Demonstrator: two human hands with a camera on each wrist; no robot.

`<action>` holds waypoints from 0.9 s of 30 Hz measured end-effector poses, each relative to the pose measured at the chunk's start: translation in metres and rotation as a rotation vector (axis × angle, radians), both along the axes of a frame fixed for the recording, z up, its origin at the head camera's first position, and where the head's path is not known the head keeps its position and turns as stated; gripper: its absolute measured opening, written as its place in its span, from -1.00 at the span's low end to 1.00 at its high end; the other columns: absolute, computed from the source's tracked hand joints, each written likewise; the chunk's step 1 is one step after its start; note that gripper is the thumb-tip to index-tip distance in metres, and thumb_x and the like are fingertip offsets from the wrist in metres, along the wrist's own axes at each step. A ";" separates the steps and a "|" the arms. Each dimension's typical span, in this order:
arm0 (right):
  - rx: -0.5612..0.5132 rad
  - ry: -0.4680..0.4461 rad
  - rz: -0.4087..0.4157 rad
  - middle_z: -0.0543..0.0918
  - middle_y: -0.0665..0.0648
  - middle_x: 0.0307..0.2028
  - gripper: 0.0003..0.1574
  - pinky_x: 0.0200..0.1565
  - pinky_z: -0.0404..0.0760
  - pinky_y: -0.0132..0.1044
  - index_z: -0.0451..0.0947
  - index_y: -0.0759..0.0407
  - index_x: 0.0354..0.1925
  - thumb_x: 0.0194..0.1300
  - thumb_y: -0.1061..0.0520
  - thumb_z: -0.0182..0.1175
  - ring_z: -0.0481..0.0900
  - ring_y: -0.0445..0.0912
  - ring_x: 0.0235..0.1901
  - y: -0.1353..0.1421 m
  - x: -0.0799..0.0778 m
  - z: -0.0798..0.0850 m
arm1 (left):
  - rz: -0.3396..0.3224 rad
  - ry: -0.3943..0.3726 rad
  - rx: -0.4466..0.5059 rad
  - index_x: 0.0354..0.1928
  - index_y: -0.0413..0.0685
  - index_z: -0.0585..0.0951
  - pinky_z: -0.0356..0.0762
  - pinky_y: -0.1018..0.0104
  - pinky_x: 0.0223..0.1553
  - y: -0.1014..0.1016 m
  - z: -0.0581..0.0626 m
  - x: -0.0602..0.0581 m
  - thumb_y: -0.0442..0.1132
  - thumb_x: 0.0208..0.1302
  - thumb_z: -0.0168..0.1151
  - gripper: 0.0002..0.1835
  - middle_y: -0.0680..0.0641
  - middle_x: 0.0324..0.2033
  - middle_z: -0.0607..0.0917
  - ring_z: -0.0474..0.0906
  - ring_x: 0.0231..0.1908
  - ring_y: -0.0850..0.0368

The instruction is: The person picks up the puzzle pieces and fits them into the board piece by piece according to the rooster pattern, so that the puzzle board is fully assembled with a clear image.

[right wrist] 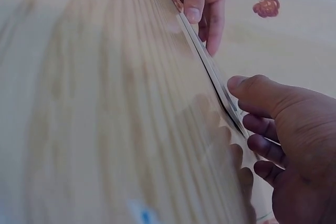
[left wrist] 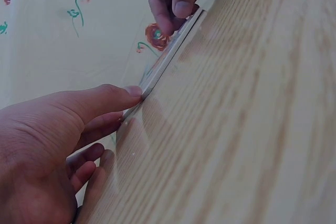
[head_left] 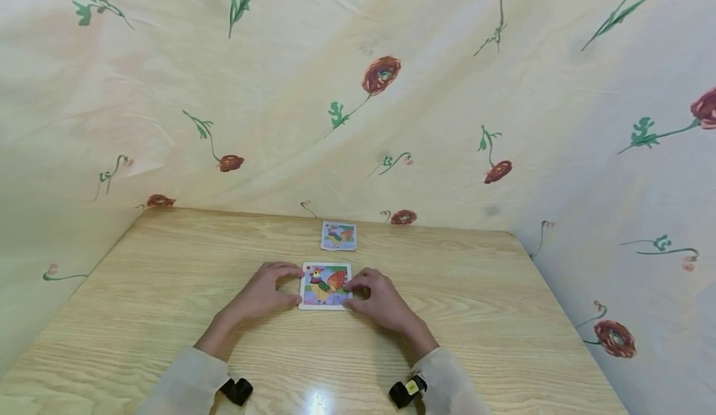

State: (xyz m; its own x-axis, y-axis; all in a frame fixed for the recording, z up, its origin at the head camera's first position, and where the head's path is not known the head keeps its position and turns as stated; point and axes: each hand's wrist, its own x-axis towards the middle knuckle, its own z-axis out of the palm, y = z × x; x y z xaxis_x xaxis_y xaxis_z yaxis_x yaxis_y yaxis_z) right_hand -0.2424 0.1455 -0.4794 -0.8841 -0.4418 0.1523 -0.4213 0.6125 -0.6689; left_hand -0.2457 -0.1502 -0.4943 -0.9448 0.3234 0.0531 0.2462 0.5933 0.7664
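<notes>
A small jigsaw puzzle [head_left: 325,286] in a white frame, with a colourful rooster picture, lies on the wooden table. My left hand [head_left: 274,287] holds it at the left side, thumb near the front corner and forefinger near the back one. In the left wrist view the left thumb [left wrist: 133,92] rests on the frame's edge. My right hand [head_left: 377,297] is at the right side, fingers loosely bent, their tips overlapping the picture's right part. The right wrist view has the right thumb [right wrist: 237,82] just above the frame's edge.
Behind the puzzle lies a small card [head_left: 338,236] with the same rooster picture, near the back of the wooden table [head_left: 464,315]. A cream cloth [head_left: 291,104] with printed flowers hangs along the back and sides of the table.
</notes>
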 end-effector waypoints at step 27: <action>0.026 -0.023 0.024 0.64 0.01 -0.10 -0.79 -0.17 0.42 -0.37 0.79 0.06 -0.08 0.30 0.11 0.44 0.40 -0.14 -0.17 -0.008 -0.001 0.002 | -0.010 0.004 0.004 0.22 0.15 0.67 0.28 -0.32 0.44 0.000 0.000 0.000 -0.10 0.18 0.51 -0.47 -0.04 0.36 0.55 0.27 0.45 -0.19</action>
